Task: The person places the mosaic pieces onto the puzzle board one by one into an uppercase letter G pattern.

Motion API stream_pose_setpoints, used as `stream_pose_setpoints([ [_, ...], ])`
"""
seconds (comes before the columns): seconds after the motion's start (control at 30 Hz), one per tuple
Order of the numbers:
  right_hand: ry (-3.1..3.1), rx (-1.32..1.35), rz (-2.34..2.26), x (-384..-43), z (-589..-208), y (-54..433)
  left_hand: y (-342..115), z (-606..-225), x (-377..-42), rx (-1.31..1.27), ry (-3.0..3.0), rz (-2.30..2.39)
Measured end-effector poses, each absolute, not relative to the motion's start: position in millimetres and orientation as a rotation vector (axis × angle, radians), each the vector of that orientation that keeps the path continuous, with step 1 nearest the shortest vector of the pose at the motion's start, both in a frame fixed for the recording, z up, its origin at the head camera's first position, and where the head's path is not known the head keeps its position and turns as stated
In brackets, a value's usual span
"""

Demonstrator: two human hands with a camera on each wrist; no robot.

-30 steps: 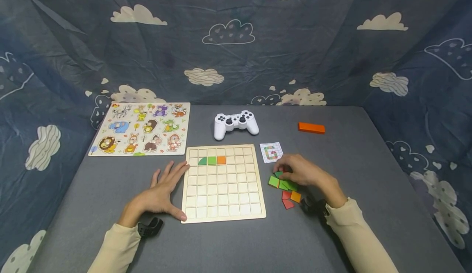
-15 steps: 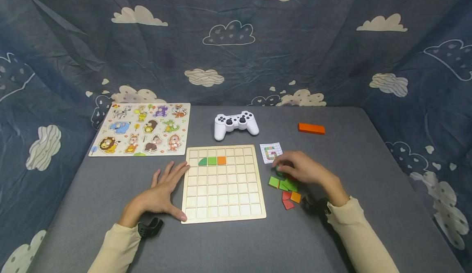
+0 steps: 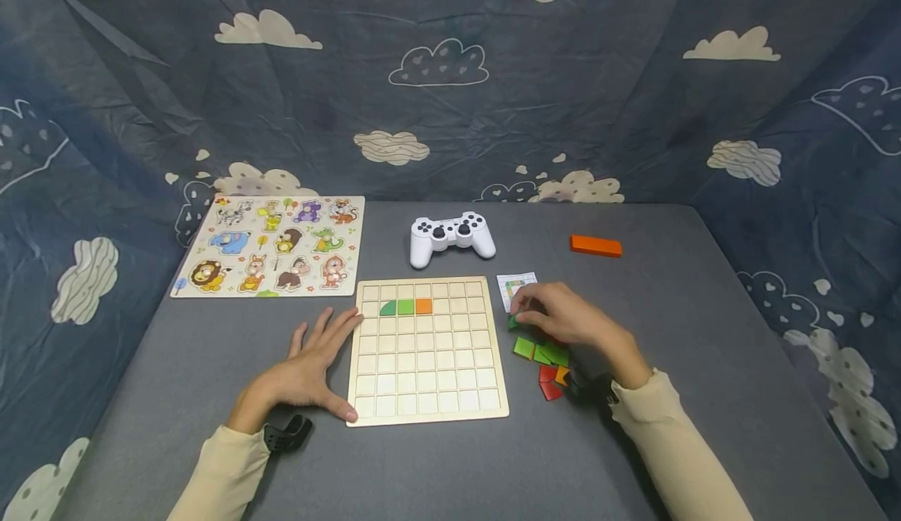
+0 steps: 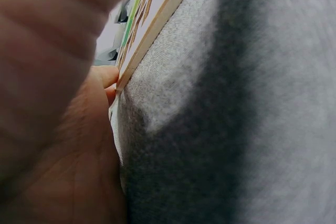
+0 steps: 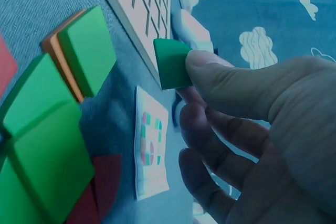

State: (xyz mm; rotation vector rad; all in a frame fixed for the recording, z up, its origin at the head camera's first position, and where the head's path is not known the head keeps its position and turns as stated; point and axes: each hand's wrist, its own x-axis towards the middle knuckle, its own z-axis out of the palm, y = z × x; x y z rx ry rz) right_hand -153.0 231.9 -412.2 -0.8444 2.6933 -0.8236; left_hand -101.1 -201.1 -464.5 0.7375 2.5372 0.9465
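The left hand (image 3: 303,368), spread wide, touches the square, pale wooden grid board (image 3: 446,361), and farther off, past flat bright green tiles (image 3: 554,353), the right hand (image 3: 572,319) pinches a small, rounded, dark green tile (image 5: 170,64) just beside the board's right edge, near a white paper card (image 5: 149,179).

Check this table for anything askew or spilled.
Nothing looks spilled or damaged. Only the loose tiles right of the wooden grid seem untidy: they lie at angles, some stacked, unlike the three set tiles in its cells.
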Motion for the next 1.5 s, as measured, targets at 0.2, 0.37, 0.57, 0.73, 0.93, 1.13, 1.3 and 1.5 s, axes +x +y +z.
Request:
stream_pose_setpoints([
  [0.2, 2.701, -0.912, -0.818, -155, -413, 225, -199, -459, -100, 0.729, 2.530, 0.948],
  [0.37, 2.690, -0.899, -0.873, -158, -411, 215, -199, -456, -99, 0.716, 2.541, 0.918],
  [0.57, 2.680, -0.844, -0.917, -165, -409, 199, -199, -456, -99, 0.717, 2.543, 0.914],
  [0.73, 2.652, -0.825, -0.977, -169, -412, 190, -198, -458, -100, 0.713, 2.543, 0.897],
  [0.93, 2.607, -0.829, -1.033, -174, -414, 184, -198, -459, -101, 0.711, 2.542, 0.894],
  [1.13, 2.468, -0.814, -1.094, -181, -414, 179, -198, -459, -102, 0.706, 2.546, 0.889],
  [1.3, 2.415, -0.808, -1.114, -185, -415, 173, -199, -459, -102, 0.707, 2.551, 0.888],
  [1.5, 2.467, -0.833, -1.075, -189, -417, 167, -199, -460, -101, 0.715, 2.549, 0.885],
])
